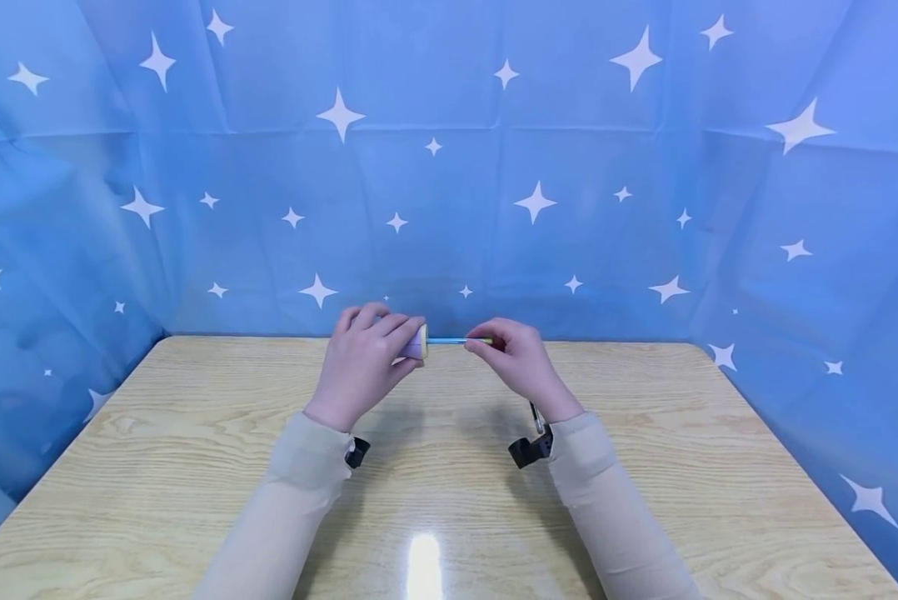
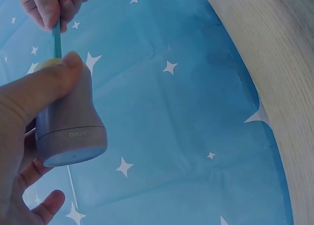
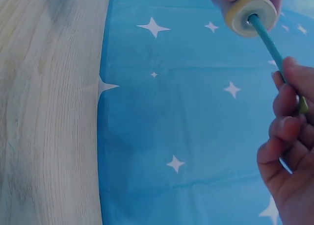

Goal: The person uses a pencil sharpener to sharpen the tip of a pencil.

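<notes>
My left hand (image 1: 362, 358) grips a pale purple pencil sharpener (image 1: 416, 343), a waisted cylinder with a yellow rim, its thumb lying along the side in the left wrist view. Lettering marks the sharpener's base band (image 2: 73, 135). From the right, my right hand (image 1: 518, 357) pinches a slim teal pencil (image 1: 446, 340) between thumb and fingers. The pencil's far tip is hidden inside the hole in the sharpener's end face (image 3: 244, 20). Its yellow-green end (image 3: 302, 105) pokes out past my right fingers. Both things are held level above the table's back edge.
A light wood-grain table (image 1: 449, 500) lies under both forearms. Blue cloth (image 1: 449, 83) with white stars hangs behind it and along both sides. Black wrist cameras are strapped at the left cuff (image 1: 356, 452) and the right cuff (image 1: 530, 451).
</notes>
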`<move>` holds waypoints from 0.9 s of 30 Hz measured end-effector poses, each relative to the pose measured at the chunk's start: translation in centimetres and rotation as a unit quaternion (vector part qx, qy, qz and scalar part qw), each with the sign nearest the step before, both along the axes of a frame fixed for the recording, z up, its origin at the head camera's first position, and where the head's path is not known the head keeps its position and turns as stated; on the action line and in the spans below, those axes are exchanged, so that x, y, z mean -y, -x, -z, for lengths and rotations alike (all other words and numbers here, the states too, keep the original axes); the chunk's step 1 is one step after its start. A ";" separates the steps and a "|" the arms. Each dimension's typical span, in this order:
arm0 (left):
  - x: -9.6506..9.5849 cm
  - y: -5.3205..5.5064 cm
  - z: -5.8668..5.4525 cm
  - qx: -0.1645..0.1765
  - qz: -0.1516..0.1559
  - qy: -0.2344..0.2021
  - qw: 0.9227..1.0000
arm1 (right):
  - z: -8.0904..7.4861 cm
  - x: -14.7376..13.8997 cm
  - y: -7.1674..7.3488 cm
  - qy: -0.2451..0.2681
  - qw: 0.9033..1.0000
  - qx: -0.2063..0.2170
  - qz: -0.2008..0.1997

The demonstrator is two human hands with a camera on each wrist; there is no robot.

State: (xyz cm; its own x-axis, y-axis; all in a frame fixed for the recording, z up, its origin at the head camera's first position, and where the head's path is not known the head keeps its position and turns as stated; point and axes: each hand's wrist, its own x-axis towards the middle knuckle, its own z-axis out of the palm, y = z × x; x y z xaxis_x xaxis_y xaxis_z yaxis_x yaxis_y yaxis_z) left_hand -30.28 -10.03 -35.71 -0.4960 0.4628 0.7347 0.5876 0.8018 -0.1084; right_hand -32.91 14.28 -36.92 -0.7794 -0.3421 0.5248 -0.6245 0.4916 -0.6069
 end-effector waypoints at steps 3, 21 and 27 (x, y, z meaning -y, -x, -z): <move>0.0 0.0 0.0 -0.003 0.002 -0.001 1.000 | 0.1 0.1 0.1 -0.009 1.000 0.001 -0.003; -0.3 0.0 -0.1 0.008 0.003 0.007 1.000 | 0.3 0.0 0.1 -0.004 0.999 0.037 -0.004; -0.4 0.0 0.0 0.010 0.005 0.004 1.000 | 0.3 0.2 0.1 0.013 0.998 0.065 0.004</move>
